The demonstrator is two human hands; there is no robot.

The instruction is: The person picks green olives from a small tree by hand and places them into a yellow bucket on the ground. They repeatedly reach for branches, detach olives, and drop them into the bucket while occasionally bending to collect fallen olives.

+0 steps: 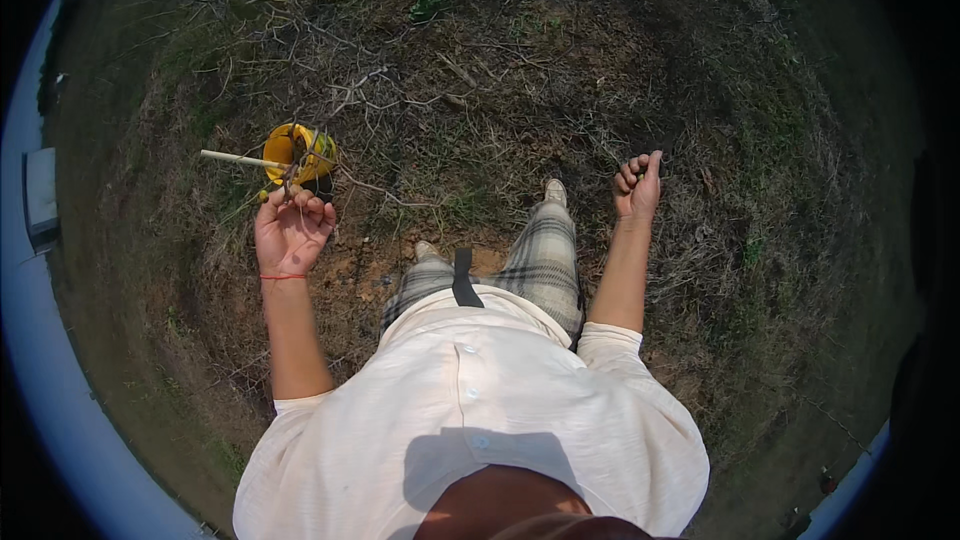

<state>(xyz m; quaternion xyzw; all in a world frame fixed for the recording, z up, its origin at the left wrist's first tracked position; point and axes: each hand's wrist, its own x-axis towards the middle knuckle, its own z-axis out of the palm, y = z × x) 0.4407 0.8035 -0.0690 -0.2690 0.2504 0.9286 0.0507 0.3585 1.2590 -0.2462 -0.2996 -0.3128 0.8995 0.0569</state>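
On the left, my left hand (294, 229) is palm up with a red thread round the wrist. Its fingertips pinch a thin brown twig (289, 178) of a bare, branching plant. Just beyond the fingers is a yellow bucket (277, 144), partly behind the twigs; its contents are hard to make out. A pale rod (236, 158) runs leftward from it. Beside my left thumb is a small yellow-green round fruit (262, 196). My right hand (636, 187) is raised on the right, fingers curled around a small greenish thing (641, 175), mostly hidden.
Bare, tangled branches (360, 90) spread ahead and to the left over dry grass. A green leafy plant (427, 1) grows farther ahead. Brown soil (352, 270) shows near my shoes (556, 192). A pale box-like structure (40, 187) stands at the far left edge.
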